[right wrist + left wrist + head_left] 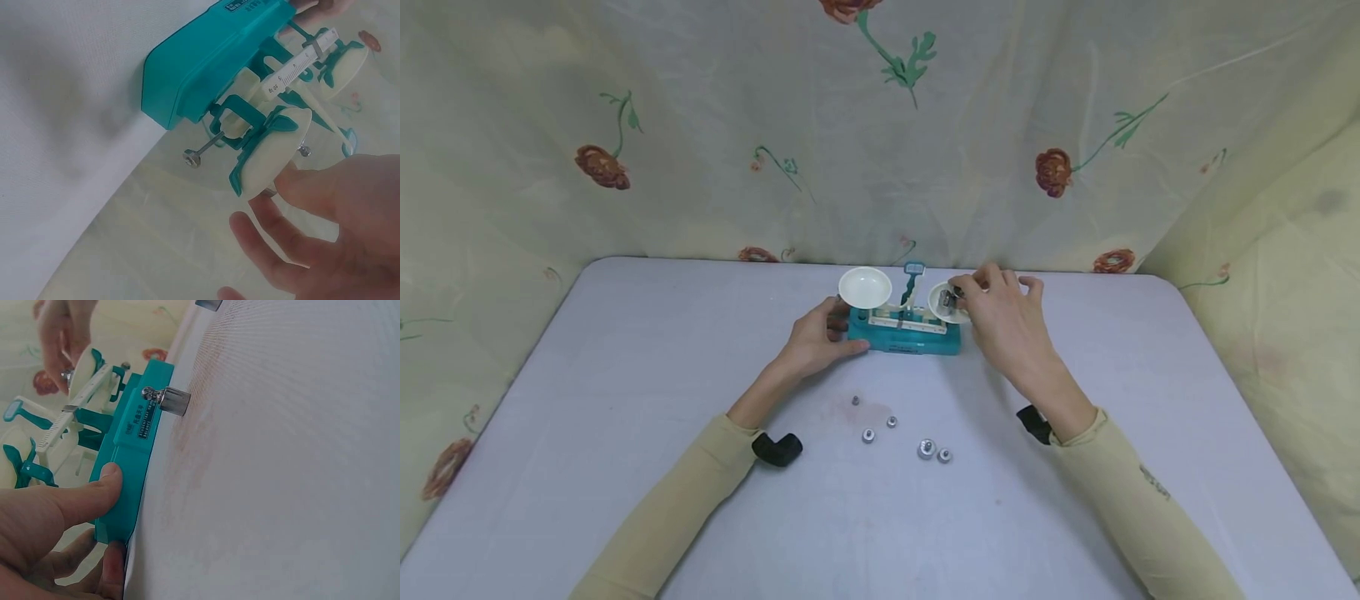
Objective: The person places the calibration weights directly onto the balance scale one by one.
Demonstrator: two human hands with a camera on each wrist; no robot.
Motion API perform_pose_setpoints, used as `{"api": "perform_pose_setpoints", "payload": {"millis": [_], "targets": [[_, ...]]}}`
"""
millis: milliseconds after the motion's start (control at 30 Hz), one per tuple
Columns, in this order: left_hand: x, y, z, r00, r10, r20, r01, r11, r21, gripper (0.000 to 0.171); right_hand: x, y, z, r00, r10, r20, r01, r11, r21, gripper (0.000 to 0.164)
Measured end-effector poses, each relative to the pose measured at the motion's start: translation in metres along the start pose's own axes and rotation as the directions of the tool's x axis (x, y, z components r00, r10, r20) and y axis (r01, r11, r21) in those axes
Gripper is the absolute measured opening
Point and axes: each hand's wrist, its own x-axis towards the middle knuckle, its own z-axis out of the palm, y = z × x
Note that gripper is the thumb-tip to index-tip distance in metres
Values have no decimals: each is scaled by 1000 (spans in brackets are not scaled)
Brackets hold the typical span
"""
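Note:
A teal balance scale [904, 340] with two white pans stands near the table's far edge. My left hand [816, 340] grips the left end of its base, thumb on the front face and fingers around the end. The left pan [865, 287] holds nothing. At the right pan [935, 302] my right hand [1009, 327] pinches a small metal weight [270, 192] between thumb and forefinger, partly hidden by the pan. Another weight's knob [304, 150] shows above that pan. The beam [297, 69] carries a printed ruler and a slider.
Several loose metal weights [927, 449] of different sizes stand on the white tabletop [700, 533] between my forearms. A flowered cloth [850, 183] hangs right behind the table's far edge. Black straps [777, 450] sit at both wrists.

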Motion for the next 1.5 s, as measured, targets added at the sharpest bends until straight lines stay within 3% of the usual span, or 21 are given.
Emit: {"api": "perform_pose_setpoints", "payload": {"millis": [833,1133,1500], "targets": [[-1,1,-1,1000,-1,4,1,1000,-4,73,-6,-4,-6,999,34,-19,-33,998,50,42],[-1,1,-1,1000,11,4,-11,1000,3,74,-12,-7,-13,999,42,-26,-39,995,96,38],[-1,-1,-1,1000,16,3,-16,1000,-1,74,-17,-12,-18,999,14,-29,-12,997,77,34]]}}
